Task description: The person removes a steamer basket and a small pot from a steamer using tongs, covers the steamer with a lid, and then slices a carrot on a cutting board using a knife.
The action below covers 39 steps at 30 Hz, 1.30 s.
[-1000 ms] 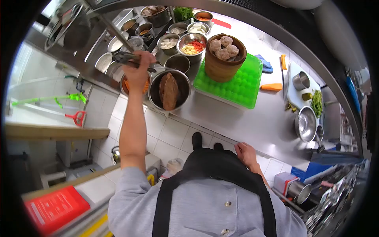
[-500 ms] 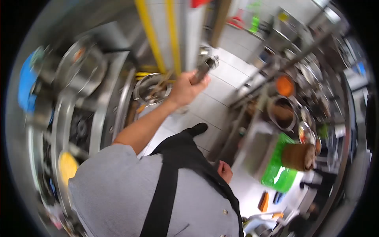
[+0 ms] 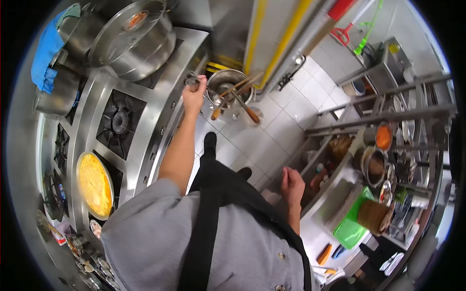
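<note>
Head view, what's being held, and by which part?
The left hand grips a metal utensil; which part cannot be told. The right hand holds nothing visible.

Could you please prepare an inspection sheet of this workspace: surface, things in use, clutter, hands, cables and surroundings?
Surface: steel stove on the person's left, a burner showing.
Things in use: metal tool; its type is unclear.
Clutter: wooden-handled tools leaning in a metal pot.
Hands: left hand closed on the metal tool; right hand loosely open, nothing seen in it.
Cables: nothing seen.
Surroundings: large pot and yellow food on the stove; green lid and wooden steamer at right; tiled floor.
</note>
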Each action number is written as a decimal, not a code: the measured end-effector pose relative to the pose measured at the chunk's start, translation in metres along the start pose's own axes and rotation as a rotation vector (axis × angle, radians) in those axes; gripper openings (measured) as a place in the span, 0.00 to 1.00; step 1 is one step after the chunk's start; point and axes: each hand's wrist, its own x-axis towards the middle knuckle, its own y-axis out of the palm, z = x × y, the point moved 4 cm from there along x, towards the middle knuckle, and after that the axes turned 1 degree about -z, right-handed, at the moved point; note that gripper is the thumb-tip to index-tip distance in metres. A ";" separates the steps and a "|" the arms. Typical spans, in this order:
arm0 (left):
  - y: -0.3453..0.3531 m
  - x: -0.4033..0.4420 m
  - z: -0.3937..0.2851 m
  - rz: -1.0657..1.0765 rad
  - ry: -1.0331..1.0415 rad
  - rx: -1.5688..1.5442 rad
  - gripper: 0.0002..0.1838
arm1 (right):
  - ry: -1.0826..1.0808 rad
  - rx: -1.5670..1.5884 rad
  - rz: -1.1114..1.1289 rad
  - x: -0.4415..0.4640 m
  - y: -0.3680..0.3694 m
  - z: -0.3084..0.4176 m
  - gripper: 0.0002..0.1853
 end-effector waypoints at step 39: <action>-0.503 0.587 -0.507 -0.385 0.286 1.963 0.41 | 1.122 0.867 0.842 0.085 0.595 0.114 0.26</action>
